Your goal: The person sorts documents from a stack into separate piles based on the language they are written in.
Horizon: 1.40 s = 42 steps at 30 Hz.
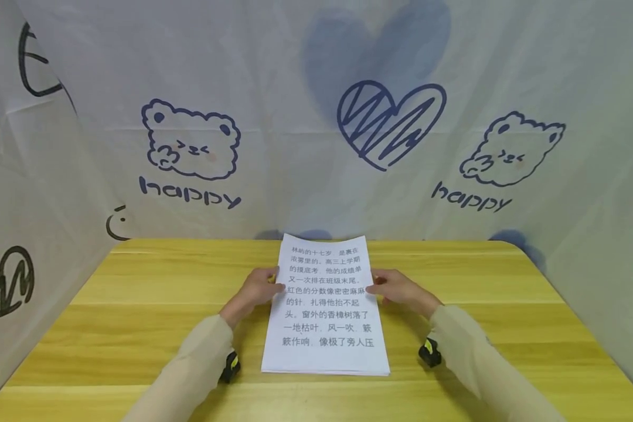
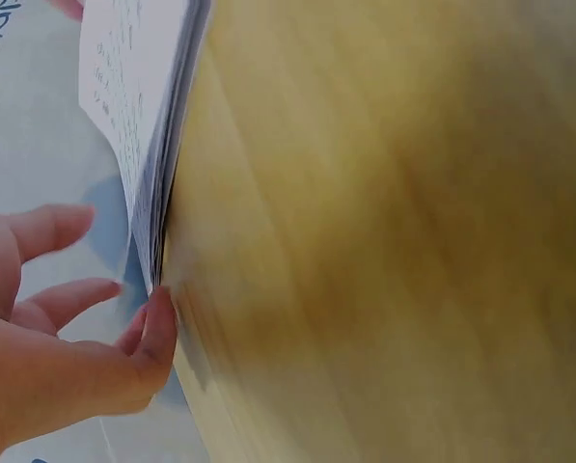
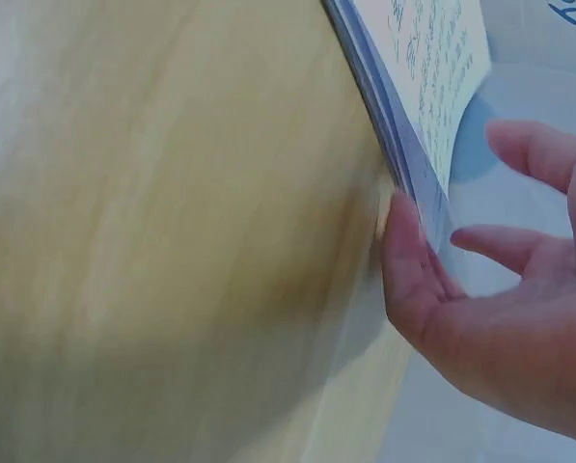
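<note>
Paper stack touched at both long sides

The paper stack lies lengthwise on the wooden table, its near end toward the person. Left of the paper stack is the left hand, and right of it the right hand, each at the side edge toward the far half. The wrist views show much the same grip on both: fingertips bend lightly against the edge of the sheets, while the thumb and a neighbouring finger spread apart, clear of the paper. Neither hand looks clenched. Such matched contact probably keeps the sheets lined up and shares the support evenly; the lengthwise lie lets the text face the person.

The paper stack is white, with large dark Chinese print on the top sheet. Its far edge sags in the middle, so the far corners look higher. Several layers show along the sides, and at the near end the sheets sit almost flush, with a thin lower edge peeking out. Behind the paper stack hangs a pale cloth with drawn bears and hearts.
</note>
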### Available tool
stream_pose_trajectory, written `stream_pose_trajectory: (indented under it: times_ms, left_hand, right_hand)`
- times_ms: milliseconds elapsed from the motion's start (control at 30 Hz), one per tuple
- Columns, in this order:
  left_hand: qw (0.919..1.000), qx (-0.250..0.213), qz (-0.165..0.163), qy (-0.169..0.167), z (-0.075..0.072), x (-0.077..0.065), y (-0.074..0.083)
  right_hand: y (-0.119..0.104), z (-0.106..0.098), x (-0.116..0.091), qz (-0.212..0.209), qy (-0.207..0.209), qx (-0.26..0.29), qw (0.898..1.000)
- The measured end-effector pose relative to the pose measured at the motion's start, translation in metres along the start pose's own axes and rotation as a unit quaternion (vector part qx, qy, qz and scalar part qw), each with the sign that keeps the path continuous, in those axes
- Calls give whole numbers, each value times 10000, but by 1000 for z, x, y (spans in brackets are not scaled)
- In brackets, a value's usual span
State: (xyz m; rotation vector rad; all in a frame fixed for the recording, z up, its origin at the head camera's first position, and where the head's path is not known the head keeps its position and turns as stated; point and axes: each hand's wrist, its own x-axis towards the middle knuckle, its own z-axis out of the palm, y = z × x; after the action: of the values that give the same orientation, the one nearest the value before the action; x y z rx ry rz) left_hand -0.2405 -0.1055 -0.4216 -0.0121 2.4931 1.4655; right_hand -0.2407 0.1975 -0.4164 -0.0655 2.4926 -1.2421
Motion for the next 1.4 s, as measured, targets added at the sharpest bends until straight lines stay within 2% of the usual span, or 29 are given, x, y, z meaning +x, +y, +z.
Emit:
stream_pose_trajectory:
  times_ms: [100, 200, 467, 567, 633, 733, 800, 1133, 1400]
  left_hand:
    - [9997, -95, 86, 228, 2, 0, -1]
    - [9990, -250, 34, 364, 3, 0, -3]
    - [9972, -605, -134, 416, 2, 2, -6]
    - [9949, -939, -146, 326, -1, 1, -7]
    - [9896, -1404, -219, 206, -4, 1, -7]
    - [9765, -2114, -409, 33, -10, -1, -9]
    - [9696, -2391, -521, -3, -15, -3, -9]
    - [9655, -2582, -325, -96, -31, -20, -5]
    - [9727, -2304, -251, -90, -45, -31, -7]
  right_hand:
    - [-1, 3, -1, -102, 364, -86, 9992]
    - [0, 5, 0, -233, 608, -9, 9979]
    - [-4, 7, -1, -259, 990, 658, 9926]
    - [-6, 5, -4, -205, 1048, 954, 9897]
    - [-7, 3, -7, -147, 1068, 1123, 9878]
    - [-9, 0, -10, -41, 1072, 1424, 9840]
    - [-10, -1, -12, -32, 1047, 1576, 9819]
    - [-20, -2, -24, -136, 982, 2107, 9725]
    - [-29, 8, -29, -170, 1063, 2192, 9697]
